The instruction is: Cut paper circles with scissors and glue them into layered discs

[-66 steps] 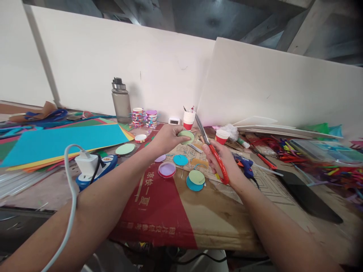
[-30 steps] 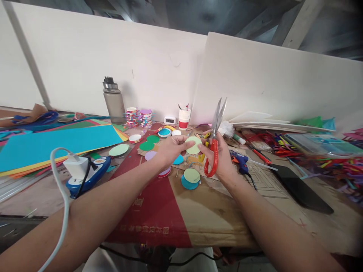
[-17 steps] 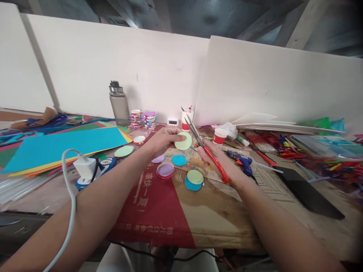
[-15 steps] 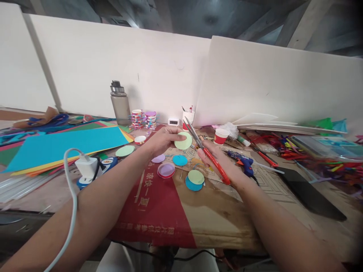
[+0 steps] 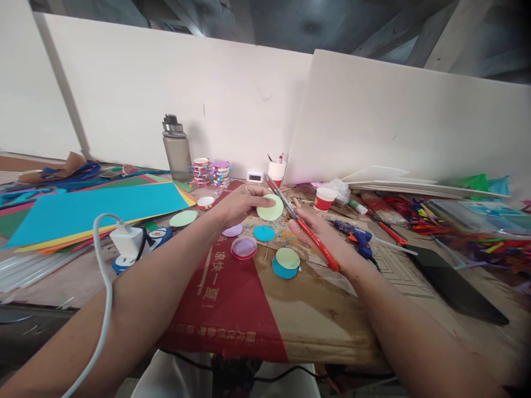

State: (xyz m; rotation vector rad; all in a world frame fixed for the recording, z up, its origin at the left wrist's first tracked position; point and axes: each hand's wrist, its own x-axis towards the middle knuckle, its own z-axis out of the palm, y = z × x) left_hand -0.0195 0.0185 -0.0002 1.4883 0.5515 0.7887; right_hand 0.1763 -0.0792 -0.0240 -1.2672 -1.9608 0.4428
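Note:
My left hand (image 5: 246, 203) pinches a pale green paper disc (image 5: 271, 208) between thumb and fingers, above the cardboard sheet (image 5: 265, 309). In my right hand (image 5: 312, 228) is a pair of red-handled scissors (image 5: 312, 236), its blades pointing up and away beside the disc's right edge. Below the hands lie a blue disc (image 5: 264, 233), a purple disc (image 5: 234, 230) and a purple disc in a red rim (image 5: 244, 247). Another green disc (image 5: 287, 257) overlaps a blue disc (image 5: 284, 270).
Coloured paper sheets (image 5: 99, 210) and a charger on a power strip (image 5: 128, 246) are on the left. Behind stand a bottle (image 5: 177, 149), small cup stacks (image 5: 220, 174) and a clock (image 5: 254, 177). A glue gun (image 5: 360, 239) and a black tablet-like slab (image 5: 452, 284) lie right.
The scissor blades have come closer together along the green disc's right edge. Both hands stay in nearly the same place, and the view has shifted very slightly.

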